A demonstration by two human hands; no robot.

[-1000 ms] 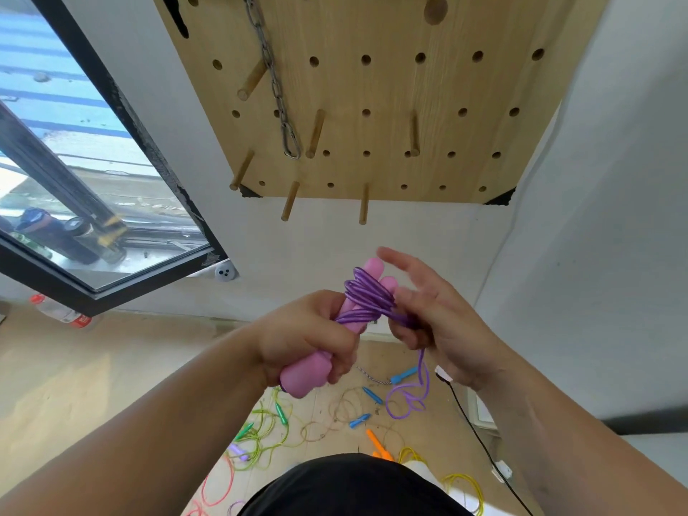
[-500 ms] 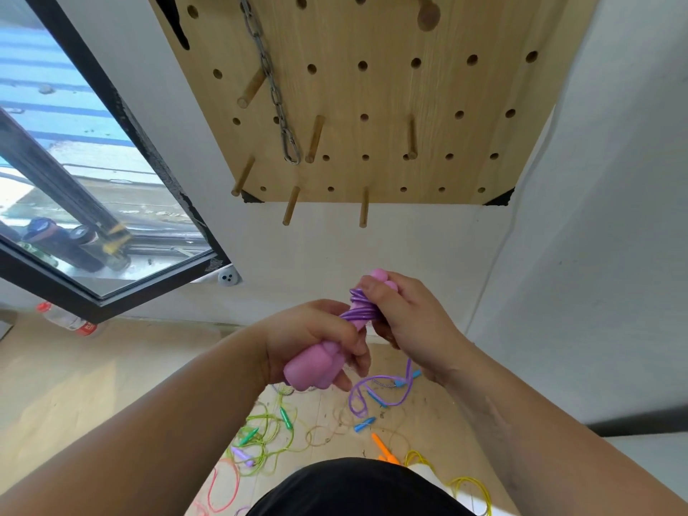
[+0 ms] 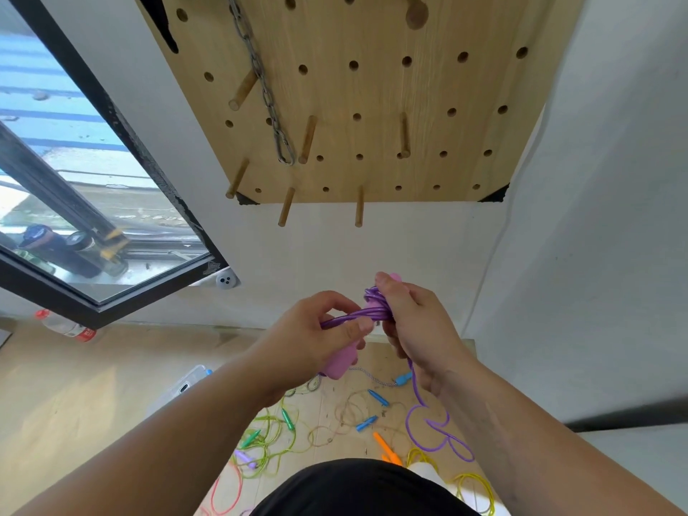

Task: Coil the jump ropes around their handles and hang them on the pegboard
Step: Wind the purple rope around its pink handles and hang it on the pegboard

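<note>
A purple jump rope is wound in several turns around its pink handles, held in front of me below the pegboard. My left hand grips the handles low down, thumb pressing on the coils. My right hand closes over the top of the handles and the coil. A loose purple tail hangs down from under my right hand in loops. The wooden pegboard is on the wall above, with several wooden pegs sticking out.
A metal chain hangs from the pegboard's upper left. On the floor lie several tangled jump ropes in green, yellow, pink and tan, with blue and orange handles. An open window is at left, a plastic bottle beneath it.
The loose purple tail has swung out to the right and hangs lower. My right hand has shifted over the top of the coil, and my left thumb now presses on the rope.
</note>
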